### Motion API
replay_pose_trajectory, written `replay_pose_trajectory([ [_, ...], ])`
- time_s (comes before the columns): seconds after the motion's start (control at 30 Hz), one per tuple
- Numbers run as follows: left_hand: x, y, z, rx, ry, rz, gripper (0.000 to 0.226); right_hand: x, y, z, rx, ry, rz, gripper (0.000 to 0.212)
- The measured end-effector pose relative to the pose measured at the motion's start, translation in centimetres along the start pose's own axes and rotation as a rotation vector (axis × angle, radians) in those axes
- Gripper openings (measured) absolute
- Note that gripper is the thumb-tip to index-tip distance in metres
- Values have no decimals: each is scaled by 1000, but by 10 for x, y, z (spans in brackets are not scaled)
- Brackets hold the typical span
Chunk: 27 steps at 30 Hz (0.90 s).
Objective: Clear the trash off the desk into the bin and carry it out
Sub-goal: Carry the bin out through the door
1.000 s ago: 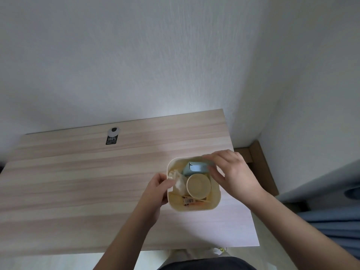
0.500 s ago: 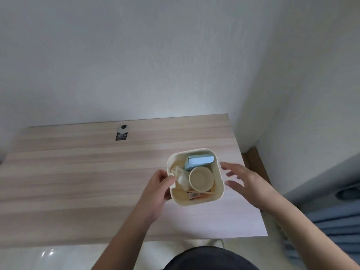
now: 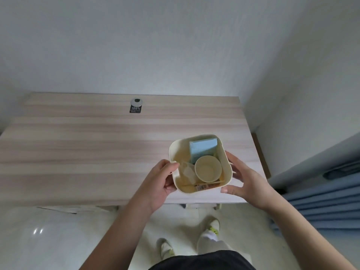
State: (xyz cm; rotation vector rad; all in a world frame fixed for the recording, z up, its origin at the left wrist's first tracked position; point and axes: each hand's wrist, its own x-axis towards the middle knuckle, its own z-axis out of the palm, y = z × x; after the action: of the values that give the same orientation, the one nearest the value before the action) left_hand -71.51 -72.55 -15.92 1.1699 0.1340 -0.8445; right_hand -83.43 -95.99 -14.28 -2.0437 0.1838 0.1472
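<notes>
A small cream bin is held above the right part of the wooden desk. Inside it lie a light blue carton, a paper cup, crumpled clear wrap and a small orange wrapper. My left hand grips the bin's left rim, thumb over the edge. My right hand wraps the bin's right side, fingers behind it and thumb under its near corner.
A round cable grommet with a black sticker sits near the desk's back edge. White walls close in behind and to the right. Blue bedding lies at the right. My feet stand on the glossy white floor.
My right hand has closed in from open beside the bin to gripping its right side. The bin has lifted toward me, and the view has pulled back from the desk.
</notes>
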Motion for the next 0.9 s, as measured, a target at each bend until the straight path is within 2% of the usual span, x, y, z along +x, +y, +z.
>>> replay_pose_trajectory([
  [0.23,-23,-1,1,101,7,18,20,-35,0,26,94,103,18,96],
  [0.37,-38,-5,3,79,55,33,18,-43,-1,30,115,92,1,93],
  [0.6,-75,-15,0,-45,147,126,17,-36,-3,35,105,4,-70,80],
  [0.73,-104,-21,-16,-5,229,164,21,-24,-7,50,129,-98,-127,76],
  [0.9,-144,-23,-42,4,361,207,12,-11,-28,85,117,-241,-208,79],
])
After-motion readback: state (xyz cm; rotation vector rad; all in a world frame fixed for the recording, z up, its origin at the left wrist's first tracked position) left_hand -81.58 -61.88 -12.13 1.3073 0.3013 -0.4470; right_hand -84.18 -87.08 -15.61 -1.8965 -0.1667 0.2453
